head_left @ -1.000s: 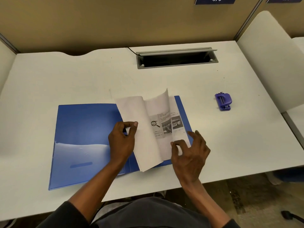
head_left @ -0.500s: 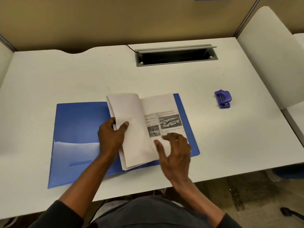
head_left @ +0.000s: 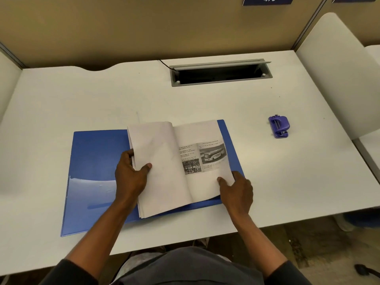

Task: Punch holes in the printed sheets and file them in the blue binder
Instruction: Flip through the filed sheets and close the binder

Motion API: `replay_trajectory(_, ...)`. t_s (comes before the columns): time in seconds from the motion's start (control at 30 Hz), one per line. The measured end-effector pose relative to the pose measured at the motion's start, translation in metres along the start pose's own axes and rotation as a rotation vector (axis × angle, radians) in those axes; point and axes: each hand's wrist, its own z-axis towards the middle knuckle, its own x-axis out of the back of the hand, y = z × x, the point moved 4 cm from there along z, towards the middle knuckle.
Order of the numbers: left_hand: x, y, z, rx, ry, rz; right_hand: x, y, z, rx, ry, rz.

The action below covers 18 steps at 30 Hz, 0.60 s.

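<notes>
The blue binder (head_left: 96, 161) lies open and flat on the white desk. A stack of printed sheets (head_left: 164, 161) rests over its middle and right half, fanned open like a book. The right-hand sheet shows text and two grey photos, one of a bus. My left hand (head_left: 131, 175) grips the turned-over sheets at their left edge, thumb on top. My right hand (head_left: 236, 190) pinches the lower right corner of the printed sheet. The purple hole punch (head_left: 279, 126) stands alone on the desk to the right, well apart from both hands.
A grey cable slot (head_left: 220, 74) with its lid open is set into the desk at the back. Tan partition walls close off the back, and white side panels (head_left: 337, 75) stand at the right. The desk's front edge runs just below the binder.
The raised sheet has been turned to the left and laid down on the stack. My right hand moved from above the page to its lower right corner. My left hand shifted slightly left.
</notes>
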Motion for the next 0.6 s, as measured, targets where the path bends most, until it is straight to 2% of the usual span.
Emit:
replay_trajectory(0.13,0.0,0.012,-0.012,-0.149,0.006,-0.014,0.014,-0.047,-0.038,0.535,0.284,-0.103)
replay_trajectory(0.2,0.001,0.012,-0.012,-0.232,0.017,0.038,0.012,-0.068,-0.06,0.749,0.289,-0.145)
replay_trajectory(0.27,-0.001,0.012,-0.012,-0.196,0.023,0.024,0.005,-0.081,-0.079,0.889,0.237,-0.188)
replay_trajectory(0.4,-0.008,0.012,-0.017,0.009,0.009,-0.22,-0.019,-0.097,-0.112,1.095,0.133,-0.299)
replay_trajectory(0.47,-0.009,0.013,-0.018,0.02,0.019,-0.242,-0.03,-0.1,-0.124,1.164,0.084,-0.331)
replay_trajectory(0.6,-0.008,0.01,-0.015,0.012,0.045,-0.12,-0.036,-0.095,-0.125,1.072,-0.021,-0.226)
